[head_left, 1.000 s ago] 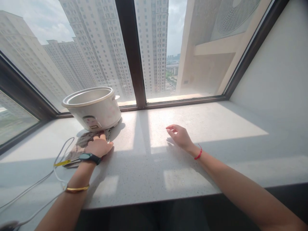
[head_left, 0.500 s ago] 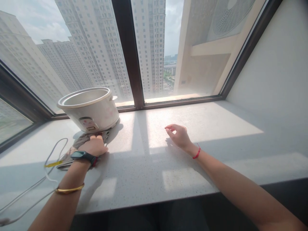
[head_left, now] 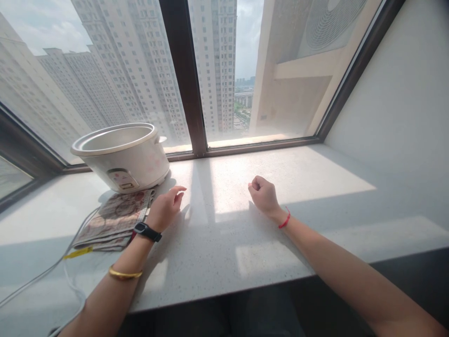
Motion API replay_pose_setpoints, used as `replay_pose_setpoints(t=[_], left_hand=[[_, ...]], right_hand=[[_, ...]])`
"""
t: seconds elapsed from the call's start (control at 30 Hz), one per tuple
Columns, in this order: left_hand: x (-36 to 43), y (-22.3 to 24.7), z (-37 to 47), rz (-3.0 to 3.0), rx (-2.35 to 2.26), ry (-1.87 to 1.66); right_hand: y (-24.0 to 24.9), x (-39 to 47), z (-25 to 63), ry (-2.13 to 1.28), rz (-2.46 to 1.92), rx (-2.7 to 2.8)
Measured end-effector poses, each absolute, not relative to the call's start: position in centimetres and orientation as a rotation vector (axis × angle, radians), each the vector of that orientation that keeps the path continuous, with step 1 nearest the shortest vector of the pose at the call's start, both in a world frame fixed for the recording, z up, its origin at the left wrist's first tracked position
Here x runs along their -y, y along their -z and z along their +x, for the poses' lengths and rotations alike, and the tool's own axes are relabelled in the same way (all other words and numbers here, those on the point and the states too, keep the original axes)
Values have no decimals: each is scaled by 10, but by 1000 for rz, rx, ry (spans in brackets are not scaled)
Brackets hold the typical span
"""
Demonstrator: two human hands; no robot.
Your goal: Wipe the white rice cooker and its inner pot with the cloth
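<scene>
My left hand (head_left: pixel 165 207), with a black smart band and a gold bangle on its arm, hovers over the sill just right of a folded patterned cloth (head_left: pixel 115 213). Its thumb and forefinger are apart, with nothing between them. Behind the cloth stands a white rice cooker (head_left: pixel 140 166) without a lid; its front edge rests at the back of the cloth. To the right, my right hand (head_left: pixel 264 194), a red string around the wrist, is curled into a loose fist over the sill. No object shows in it.
A white cord (head_left: pixel 52 267) with a yellow tag (head_left: pixel 77 253) runs along the left of the speckled white sill (head_left: pixel 196 262). A dark window frame (head_left: pixel 196 117) closes off the back, with a white wall (head_left: pixel 403 126) at the right.
My left hand has come off the cloth and moved right, its fingers opening. The cloth lies more in sight. My right hand has curled its fingers in tighter.
</scene>
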State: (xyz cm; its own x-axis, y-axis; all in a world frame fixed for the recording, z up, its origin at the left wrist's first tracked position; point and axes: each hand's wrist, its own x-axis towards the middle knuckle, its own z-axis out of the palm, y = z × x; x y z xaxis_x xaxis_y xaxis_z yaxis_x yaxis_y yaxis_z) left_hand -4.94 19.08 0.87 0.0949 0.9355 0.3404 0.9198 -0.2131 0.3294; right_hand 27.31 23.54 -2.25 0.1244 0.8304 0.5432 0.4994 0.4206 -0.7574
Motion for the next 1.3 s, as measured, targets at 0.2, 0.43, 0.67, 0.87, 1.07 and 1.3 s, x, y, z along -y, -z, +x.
replay_pose_setpoints(t=[0.2,0.43,0.67,0.87,1.07,1.3], left_hand=[[-194,-4,-51,2291,-1774,-937],[-189,-7,-50,2410,-1747,-843],[-187,-1,-49,2303,-1677,-898],[-188,-2,-50,2326,-1679,-804],[-187,-2,-49,2354,-1686,-726],[-187,-1,-51,2409,-1666,-758]], right_hand=[[31,-241,270,-483,-1155,1498],[29,-236,269,-612,-1159,1508],[27,-231,266,-665,-1135,1530],[27,-232,267,-721,-1174,1512],[26,-230,267,-752,-1149,1545],[22,-224,264,-737,-1134,1628]])
